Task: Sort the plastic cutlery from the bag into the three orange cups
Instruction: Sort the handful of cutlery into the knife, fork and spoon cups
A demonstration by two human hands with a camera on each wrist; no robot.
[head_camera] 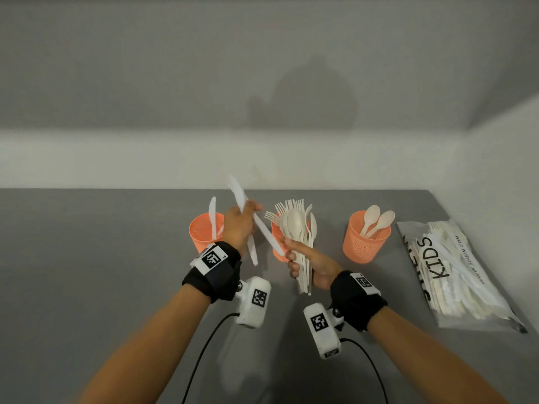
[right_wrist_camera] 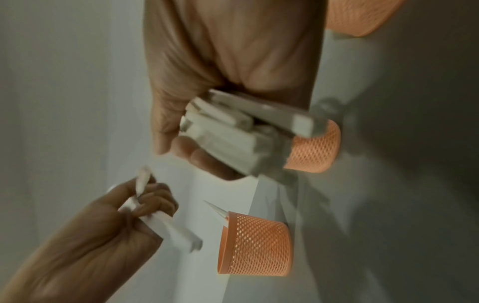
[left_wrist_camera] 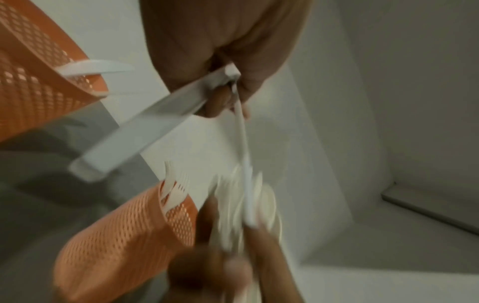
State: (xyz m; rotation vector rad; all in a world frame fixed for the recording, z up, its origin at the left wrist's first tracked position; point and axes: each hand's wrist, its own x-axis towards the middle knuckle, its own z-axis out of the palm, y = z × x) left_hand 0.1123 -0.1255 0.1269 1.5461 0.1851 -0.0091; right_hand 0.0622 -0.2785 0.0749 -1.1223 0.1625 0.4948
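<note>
Clearly, from overhead, the left hand [head_camera: 239, 225] is closed round two white knives [head_camera: 248, 223], gripped near their middles, above the left orange cup [head_camera: 204, 231], where one knife already stands. The right hand [head_camera: 309, 266] clutches a mixed bundle [head_camera: 297, 228] of forks and spoons by the handles, in front of the middle cup [head_camera: 277, 252]. The right cup [head_camera: 361, 243] holds two spoons, and the bag [head_camera: 458, 275], with more cutlery inside, lies at the far right on the grey table [head_camera: 87, 258].

Looking along the left wrist, the fingers [left_wrist_camera: 220, 100] pinch the knife handles, which splay apart; thin, light and smooth, they would likely slide or twist unless held at the flat of the handle.

Along the right wrist, the picture is blurred, but the fist wraps the stacked handle ends [right_wrist_camera: 225, 135]. Such stiff, slick pieces look apt to fan out and slip from a loose grasp, so I would take each one low on the handle.
</note>
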